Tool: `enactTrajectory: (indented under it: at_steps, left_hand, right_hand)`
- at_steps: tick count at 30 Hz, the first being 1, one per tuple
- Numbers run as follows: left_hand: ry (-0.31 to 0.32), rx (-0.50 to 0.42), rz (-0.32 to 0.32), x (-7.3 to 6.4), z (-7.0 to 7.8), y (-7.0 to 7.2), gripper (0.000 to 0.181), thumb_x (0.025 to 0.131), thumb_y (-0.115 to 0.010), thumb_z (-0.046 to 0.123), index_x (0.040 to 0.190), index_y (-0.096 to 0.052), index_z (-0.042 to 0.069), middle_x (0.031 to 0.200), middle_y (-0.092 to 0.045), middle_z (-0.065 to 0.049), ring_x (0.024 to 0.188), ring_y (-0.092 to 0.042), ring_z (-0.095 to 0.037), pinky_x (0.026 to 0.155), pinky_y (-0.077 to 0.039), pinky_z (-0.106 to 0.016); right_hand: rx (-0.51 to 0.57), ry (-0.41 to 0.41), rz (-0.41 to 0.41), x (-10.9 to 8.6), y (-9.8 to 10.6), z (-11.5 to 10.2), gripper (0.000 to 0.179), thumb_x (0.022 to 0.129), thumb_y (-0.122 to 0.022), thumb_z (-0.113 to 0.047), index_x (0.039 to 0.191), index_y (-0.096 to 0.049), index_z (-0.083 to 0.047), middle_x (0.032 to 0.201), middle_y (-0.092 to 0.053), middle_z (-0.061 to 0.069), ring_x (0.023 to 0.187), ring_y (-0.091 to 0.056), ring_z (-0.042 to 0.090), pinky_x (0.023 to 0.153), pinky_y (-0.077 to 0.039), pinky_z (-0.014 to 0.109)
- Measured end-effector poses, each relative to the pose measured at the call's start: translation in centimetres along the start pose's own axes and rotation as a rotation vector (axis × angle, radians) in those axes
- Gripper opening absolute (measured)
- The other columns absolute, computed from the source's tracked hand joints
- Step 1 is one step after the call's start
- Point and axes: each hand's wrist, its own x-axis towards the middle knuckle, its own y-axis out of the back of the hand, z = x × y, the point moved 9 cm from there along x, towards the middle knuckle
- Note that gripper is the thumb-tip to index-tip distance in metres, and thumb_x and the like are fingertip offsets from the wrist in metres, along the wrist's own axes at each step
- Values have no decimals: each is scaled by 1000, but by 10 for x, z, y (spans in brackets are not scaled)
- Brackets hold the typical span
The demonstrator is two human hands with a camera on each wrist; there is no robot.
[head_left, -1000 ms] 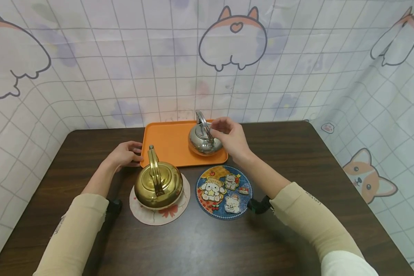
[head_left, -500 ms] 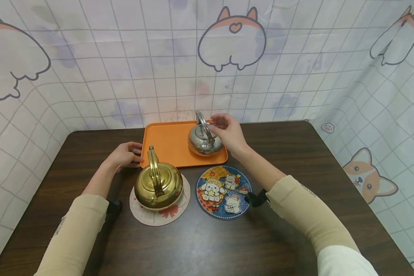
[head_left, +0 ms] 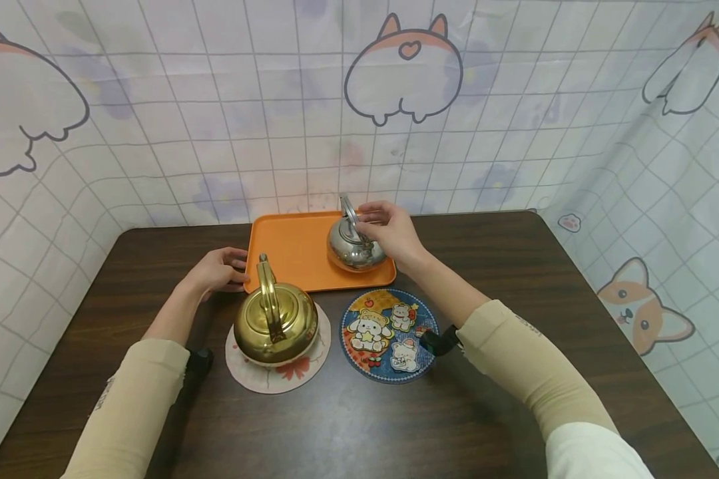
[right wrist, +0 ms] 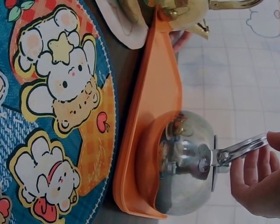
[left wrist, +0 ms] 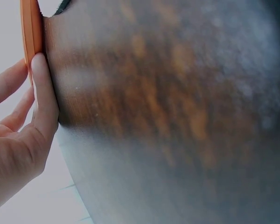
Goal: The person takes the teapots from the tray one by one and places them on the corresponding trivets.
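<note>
A silver kettle [head_left: 353, 247] sits on the right part of the orange tray [head_left: 290, 249], its arched handle upright. My right hand [head_left: 392, 233] is at that handle; in the right wrist view the thumb lies on one side of the handle and the curled fingers on the other. At the tray's left end, my left hand [head_left: 216, 269] holds the rim, with thumb and fingertip on either side of it in the left wrist view. Nearer to me, a gold kettle [head_left: 275, 319] stands on a round floral placemat [head_left: 302, 379].
Beside the gold kettle lies a round blue placemat [head_left: 389, 336] with cartoon animals. A dark wooden table [head_left: 335, 432] carries everything. White tiled-pattern cloth [head_left: 263, 120] hangs right behind the tray and along the sides.
My right hand has shifted a little to the left, further over the silver kettle's handle. Kettles, tray and left hand keep their places.
</note>
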Motion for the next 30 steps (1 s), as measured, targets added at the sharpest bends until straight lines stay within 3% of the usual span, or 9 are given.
enactTrajectory:
  at_steps: [7,14,21,30]
  left_hand:
    - [4,-13,3,-2,1,-2,63,99,-61,-6,155,-31,-6,141,-44,-30,98,-65,-24,82,-62,-34]
    - [-1,-6,-14,-3,2,-2,67,100,-61,-5,157,-26,-8,145,-40,-33,106,-64,-32,85,-61,-38]
    - [-13,2,-14,-4,3,-2,67,100,-62,-4,157,-27,-8,143,-42,-32,98,-66,-24,83,-61,-35]
    - [-14,-1,-11,-4,3,-2,67,100,-62,-4,157,-27,-8,143,-42,-32,96,-66,-21,83,-61,-35]
  right_hand:
    - [17,-46,-6,2,0,4,36,99,-68,-1,133,-61,6,116,-65,16,100,-62,22,86,-55,33]
    - [78,-140,12,3,2,9,35,102,-59,0,137,-59,4,121,-59,16,109,-58,23,100,-53,39]
    - [201,-214,40,5,6,19,37,103,-56,1,140,-54,7,124,-54,14,113,-56,24,105,-50,41]
    - [265,-215,31,4,4,20,37,104,-55,2,140,-51,7,120,-53,14,110,-55,22,107,-47,44]
